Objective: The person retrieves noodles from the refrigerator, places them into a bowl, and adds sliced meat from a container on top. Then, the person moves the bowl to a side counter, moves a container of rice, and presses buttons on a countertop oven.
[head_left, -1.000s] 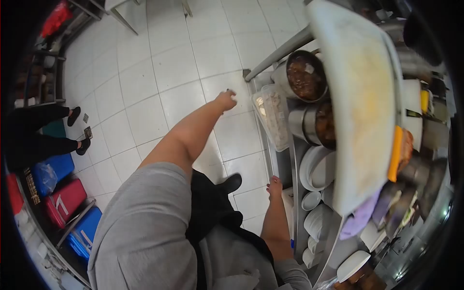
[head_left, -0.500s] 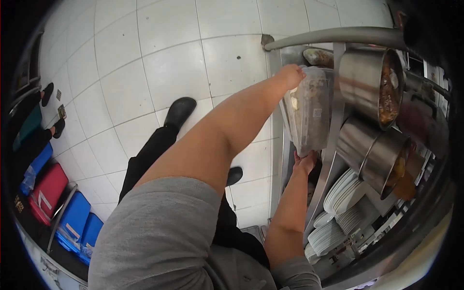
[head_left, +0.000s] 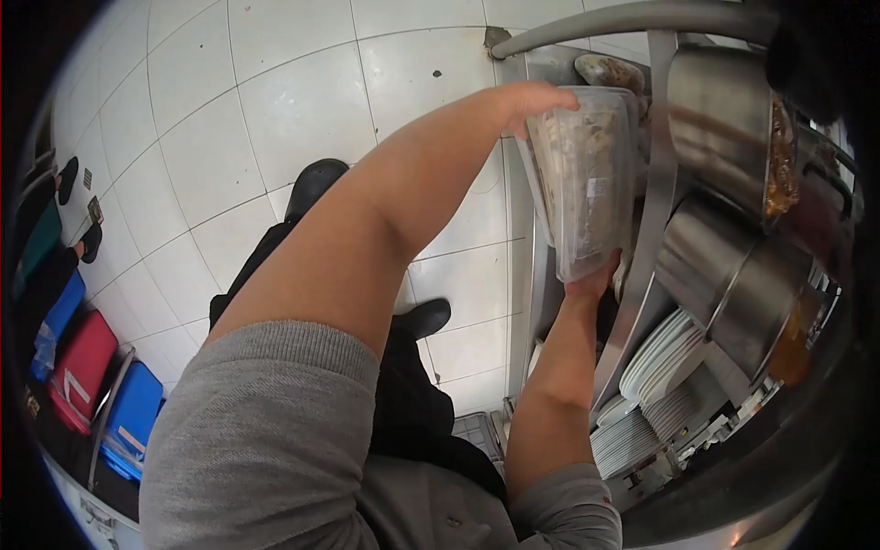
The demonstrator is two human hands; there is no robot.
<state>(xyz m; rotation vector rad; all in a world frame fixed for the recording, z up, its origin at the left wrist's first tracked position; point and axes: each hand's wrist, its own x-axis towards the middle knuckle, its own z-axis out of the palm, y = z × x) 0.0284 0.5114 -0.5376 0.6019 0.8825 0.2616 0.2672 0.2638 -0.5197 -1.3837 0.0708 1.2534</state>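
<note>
A clear plastic food container [head_left: 591, 215] with pale contents and a small white label sits between my hands, over the lower shelf of a metal counter. My left hand [head_left: 539, 105] is closed on its far left corner, thumb over the rim and the other fingers mostly hidden. At the near end, my right hand [head_left: 594, 280] grips it from below and the side, partly covered by the container. Beside the far end lies a clear bag of brownish food [head_left: 610, 71].
Two steel pots [head_left: 720, 124] with food stand on the counter at right. Stacked white plates [head_left: 665, 357] sit nearer. A metal rail [head_left: 632, 20] crosses the top. At left are blue and red bins [head_left: 84, 362] and another person's shoes [head_left: 90, 243]. White tiles cover the floor.
The container has turned more upright in view, with both hands still on it. My left hand has shifted up and left with its corner. The camera view has moved slightly.
</note>
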